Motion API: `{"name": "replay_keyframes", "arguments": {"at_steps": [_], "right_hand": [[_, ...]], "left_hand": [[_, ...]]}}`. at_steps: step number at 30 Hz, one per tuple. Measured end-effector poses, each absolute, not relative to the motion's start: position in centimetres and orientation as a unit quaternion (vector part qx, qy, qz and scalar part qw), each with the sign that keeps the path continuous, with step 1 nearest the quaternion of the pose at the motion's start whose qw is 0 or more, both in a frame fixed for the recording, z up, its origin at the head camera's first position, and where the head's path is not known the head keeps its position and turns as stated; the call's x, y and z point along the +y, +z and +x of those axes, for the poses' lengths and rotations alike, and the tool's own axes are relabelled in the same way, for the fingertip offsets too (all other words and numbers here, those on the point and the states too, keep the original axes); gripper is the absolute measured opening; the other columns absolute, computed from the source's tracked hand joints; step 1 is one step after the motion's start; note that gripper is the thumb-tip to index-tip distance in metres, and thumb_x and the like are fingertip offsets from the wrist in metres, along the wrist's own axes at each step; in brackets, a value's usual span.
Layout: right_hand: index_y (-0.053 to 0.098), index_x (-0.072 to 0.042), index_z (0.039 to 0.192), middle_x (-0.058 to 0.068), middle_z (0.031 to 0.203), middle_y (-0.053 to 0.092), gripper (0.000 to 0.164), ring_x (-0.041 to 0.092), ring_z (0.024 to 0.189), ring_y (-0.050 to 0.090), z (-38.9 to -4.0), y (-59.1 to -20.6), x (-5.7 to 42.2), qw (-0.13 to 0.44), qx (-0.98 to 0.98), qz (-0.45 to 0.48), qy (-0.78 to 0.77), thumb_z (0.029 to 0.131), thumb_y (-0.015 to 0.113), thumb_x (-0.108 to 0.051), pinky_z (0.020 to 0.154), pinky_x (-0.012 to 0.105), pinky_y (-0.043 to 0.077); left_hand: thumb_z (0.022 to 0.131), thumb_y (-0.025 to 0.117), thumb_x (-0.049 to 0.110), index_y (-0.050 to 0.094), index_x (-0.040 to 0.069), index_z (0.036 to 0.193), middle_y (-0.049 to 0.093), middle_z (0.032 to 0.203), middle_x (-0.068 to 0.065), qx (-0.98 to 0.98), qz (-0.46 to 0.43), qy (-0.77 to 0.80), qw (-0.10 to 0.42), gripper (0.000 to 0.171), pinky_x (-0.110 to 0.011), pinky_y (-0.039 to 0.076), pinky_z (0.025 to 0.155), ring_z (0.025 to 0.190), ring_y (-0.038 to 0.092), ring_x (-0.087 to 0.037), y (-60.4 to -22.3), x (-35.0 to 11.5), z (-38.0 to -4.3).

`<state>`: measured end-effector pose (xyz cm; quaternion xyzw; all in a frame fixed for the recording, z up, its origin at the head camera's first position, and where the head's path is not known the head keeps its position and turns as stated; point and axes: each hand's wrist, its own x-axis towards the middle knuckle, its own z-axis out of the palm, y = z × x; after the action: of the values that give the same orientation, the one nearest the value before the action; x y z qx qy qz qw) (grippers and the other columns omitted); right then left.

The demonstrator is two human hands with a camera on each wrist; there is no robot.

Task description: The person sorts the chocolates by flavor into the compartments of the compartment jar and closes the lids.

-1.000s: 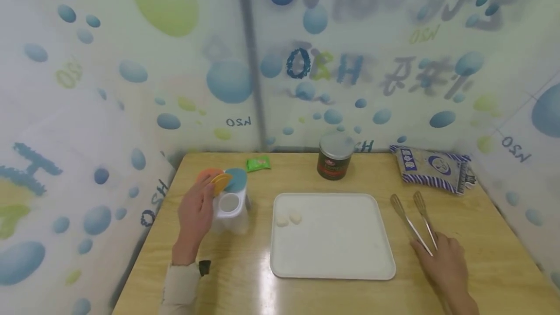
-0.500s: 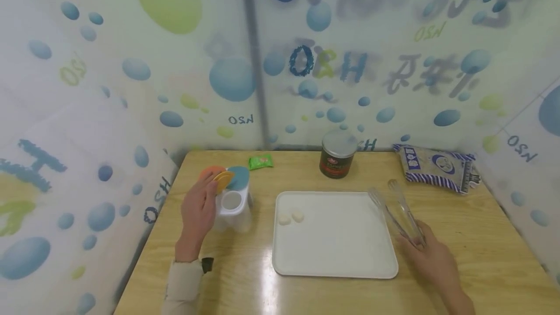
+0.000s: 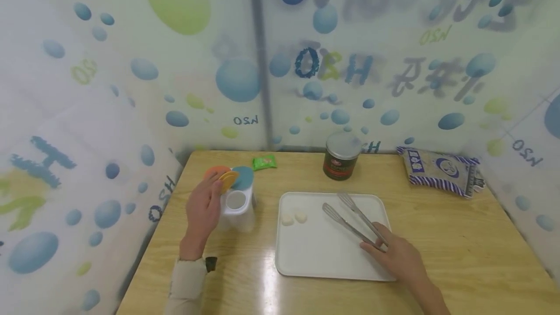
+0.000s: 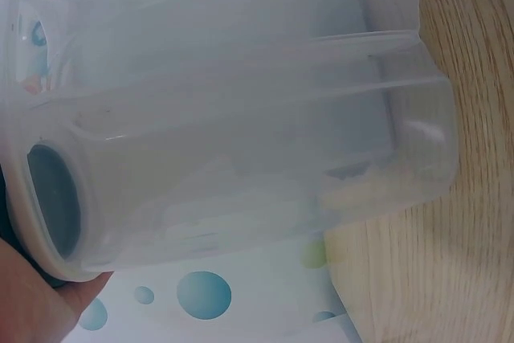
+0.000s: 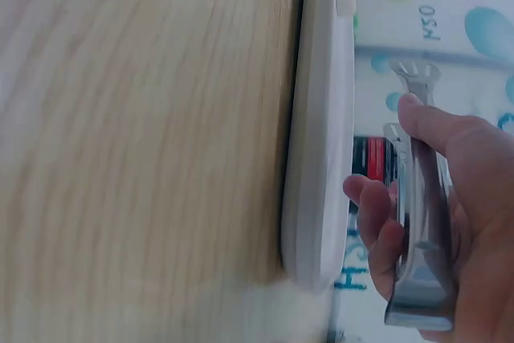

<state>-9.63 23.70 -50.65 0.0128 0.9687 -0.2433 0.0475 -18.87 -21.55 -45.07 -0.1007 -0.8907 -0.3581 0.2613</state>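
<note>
On the left of the table stands a clear plastic container (image 3: 239, 220) with orange, teal and yellow lids. My left hand (image 3: 203, 210) pinches the raised yellow lid (image 3: 229, 182), beside a round opening in the top. Up close in the left wrist view, the container's see-through wall (image 4: 225, 142) fills most of the picture. My right hand (image 3: 395, 254) grips metal tongs (image 3: 356, 227) above the white tray (image 3: 323, 259). Their tips are spread apart with nothing between them. Two small whitish pieces (image 3: 301, 216) lie at the tray's left side, left of the tips.
Behind the tray is a dark tin (image 3: 340, 162) with a silvery lid. A small green packet (image 3: 264, 162) lies at the back left, and a clipped blue-and-white bag (image 3: 442, 169) at the back right. Patterned walls enclose the table's back and sides.
My right hand has carried the tongs leftward from the tray's right side to over the tray. The left hand keeps its hold on the yellow lid. The view has shifted slightly.
</note>
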Motion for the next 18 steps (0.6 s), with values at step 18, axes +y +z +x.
{"name": "replay_keyframes", "arguments": {"at_steps": [18], "right_hand": [[0.070,-0.017,0.117,-0.008,0.070,0.055,0.051,0.012,0.063,0.045,-11.2,-51.1,18.9,0.063,0.971,-0.066,-0.219,0.084,0.072,-0.056,0.056,0.029,0.036]], "left_hand": [[0.108,0.043,0.022,0.067,0.006,0.129,0.067,0.131,-0.012,-0.888,-0.107,-0.359,0.268,0.036,-0.053,0.048,0.099,0.122,0.062,-0.034,-45.1,-21.6,-18.9]]}}
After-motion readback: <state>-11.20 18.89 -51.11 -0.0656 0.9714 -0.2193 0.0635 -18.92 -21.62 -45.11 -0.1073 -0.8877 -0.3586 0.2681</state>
